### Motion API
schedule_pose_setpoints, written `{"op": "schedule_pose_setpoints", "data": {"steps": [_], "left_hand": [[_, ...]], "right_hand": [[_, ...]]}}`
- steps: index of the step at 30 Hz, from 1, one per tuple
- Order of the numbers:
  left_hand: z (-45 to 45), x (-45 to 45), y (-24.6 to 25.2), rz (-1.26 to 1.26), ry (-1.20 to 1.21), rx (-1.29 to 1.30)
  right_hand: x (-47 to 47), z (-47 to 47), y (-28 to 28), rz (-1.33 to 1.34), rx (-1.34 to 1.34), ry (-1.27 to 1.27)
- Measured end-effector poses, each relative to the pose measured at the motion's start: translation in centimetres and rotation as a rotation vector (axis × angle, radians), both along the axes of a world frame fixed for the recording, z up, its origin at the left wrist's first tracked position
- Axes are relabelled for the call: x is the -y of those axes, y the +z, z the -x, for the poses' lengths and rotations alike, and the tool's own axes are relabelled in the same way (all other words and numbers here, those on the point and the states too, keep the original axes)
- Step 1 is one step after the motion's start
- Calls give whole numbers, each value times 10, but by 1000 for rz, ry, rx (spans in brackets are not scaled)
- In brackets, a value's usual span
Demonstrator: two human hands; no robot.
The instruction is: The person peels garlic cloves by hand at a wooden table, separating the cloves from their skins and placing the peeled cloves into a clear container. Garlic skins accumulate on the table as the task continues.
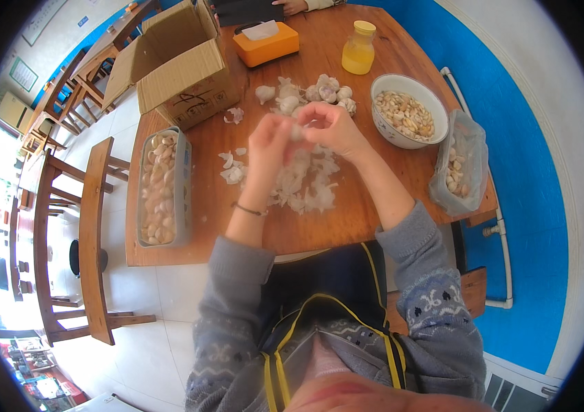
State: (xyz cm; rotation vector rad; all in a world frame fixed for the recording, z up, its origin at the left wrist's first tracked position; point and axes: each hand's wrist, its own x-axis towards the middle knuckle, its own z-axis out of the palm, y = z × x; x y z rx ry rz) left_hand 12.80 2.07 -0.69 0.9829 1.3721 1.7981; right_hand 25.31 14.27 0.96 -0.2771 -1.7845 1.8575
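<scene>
My left hand [270, 139] and my right hand [330, 129] meet over the middle of the wooden table, their fingertips around a whitish piece of garlic [296, 133], blurred and partly hidden. Beneath them lies a heap of papery garlic skins [305, 180]. Just beyond my fingers are whole garlic bulbs [328, 88]. At the left, a long plastic container [185, 190] holds many garlic cloves [160, 180]. On the right, a white enamel bowl [382, 126] contains cloves [405, 113], and beside it a translucent plastic tub [464, 204] holds more cloves.
An open cardboard box [199, 98] stands at the table's far left, near an orange tissue box [269, 47]. A yellow-lidded bottle of yellow liquid [358, 51] stands at the far right. Another person's hand [293, 6] rests at the far edge. A wooden bench [96, 247] is on the left.
</scene>
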Motion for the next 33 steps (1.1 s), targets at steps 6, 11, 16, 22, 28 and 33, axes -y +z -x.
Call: {"op": "schedule_pose_setpoints", "data": {"steps": [6,11,16,22,28,33], "left_hand": [[-4,0,-1,-13,11,-7],[-5,0,-3,4,62,-72],[-1,-1,-6,31,65,-141],[-1,-2,-2,34,80,-120],[-1,6,9,-25,-39,-81],[-2,9,11,-36,-126,-100]], "right_hand": [[1,1,-1,21,17,-29],[1,0,-1,51,54,-33],[1,0,-5,69,115,-50],[1,0,-4,123,113,-33],[-1,-5,5,74,68,77],[-7,-9,7,22,110,143]]}}
